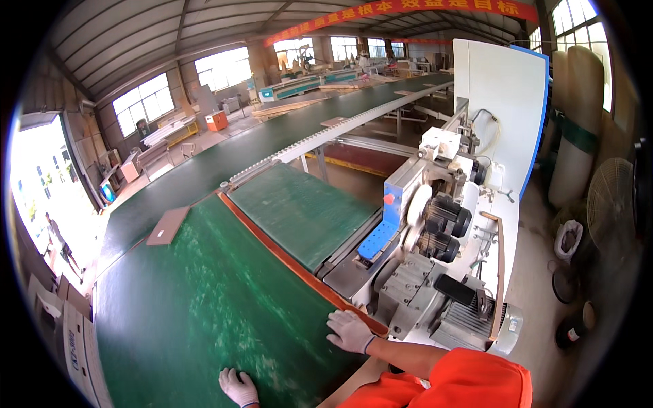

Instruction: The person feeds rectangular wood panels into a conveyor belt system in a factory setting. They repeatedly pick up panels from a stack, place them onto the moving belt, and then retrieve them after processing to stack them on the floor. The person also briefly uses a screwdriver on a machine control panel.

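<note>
A large green panel (204, 306) with an orange-brown right edge (292, 262) lies flat in front of me. My right hand (349, 330), in a white glove, rests palm down on the panel's near right edge, beside the machine. My left hand (239, 387), also gloved, presses flat on the panel near its front edge. Neither hand grips anything; the fingers lie spread on the surface. An orange sleeve (469, 381) covers my right upper arm.
A grey and white machine (435, 238) with motors, a blue guard and a tall white cover stands to the right. A second green panel (299, 211) lies ahead by it. A small brown board (168, 225) rests farther left. Cardboard boxes (68, 333) stand at the left. A fan (609, 197) stands at the right.
</note>
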### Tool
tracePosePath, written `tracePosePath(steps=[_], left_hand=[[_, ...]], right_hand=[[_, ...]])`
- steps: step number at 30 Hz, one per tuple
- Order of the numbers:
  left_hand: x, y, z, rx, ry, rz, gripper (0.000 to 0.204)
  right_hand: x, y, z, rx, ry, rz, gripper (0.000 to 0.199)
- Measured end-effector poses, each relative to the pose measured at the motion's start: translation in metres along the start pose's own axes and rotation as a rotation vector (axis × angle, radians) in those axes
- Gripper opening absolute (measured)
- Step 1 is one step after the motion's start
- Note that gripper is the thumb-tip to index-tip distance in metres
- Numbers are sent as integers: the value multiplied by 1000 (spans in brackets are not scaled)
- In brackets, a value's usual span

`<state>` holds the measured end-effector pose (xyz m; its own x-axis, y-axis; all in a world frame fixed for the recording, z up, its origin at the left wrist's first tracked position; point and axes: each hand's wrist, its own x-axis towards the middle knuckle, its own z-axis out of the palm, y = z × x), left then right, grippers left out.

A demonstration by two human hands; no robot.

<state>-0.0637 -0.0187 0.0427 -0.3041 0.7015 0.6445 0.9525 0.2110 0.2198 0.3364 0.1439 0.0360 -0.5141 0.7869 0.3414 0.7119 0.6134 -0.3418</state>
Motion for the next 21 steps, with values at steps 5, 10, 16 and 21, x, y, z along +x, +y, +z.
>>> tracePosePath(steps=[5, 10, 16, 21], left_hand=[[1, 30, 9, -37, -44, 147, 27], [-1, 25, 31, -187, -130, 49, 31], [-7, 29, 33, -171, -105, 12, 30], [-14, 41, 33, -181, -91, 26, 29]], right_hand=[[14, -9, 12, -126, 17, 276, 79], [9, -15, 14, -135, -75, 264, 86], [0, -9, 7, -108, -68, 153, 84], [7, 5, 3, -114, -80, 102, 85]])
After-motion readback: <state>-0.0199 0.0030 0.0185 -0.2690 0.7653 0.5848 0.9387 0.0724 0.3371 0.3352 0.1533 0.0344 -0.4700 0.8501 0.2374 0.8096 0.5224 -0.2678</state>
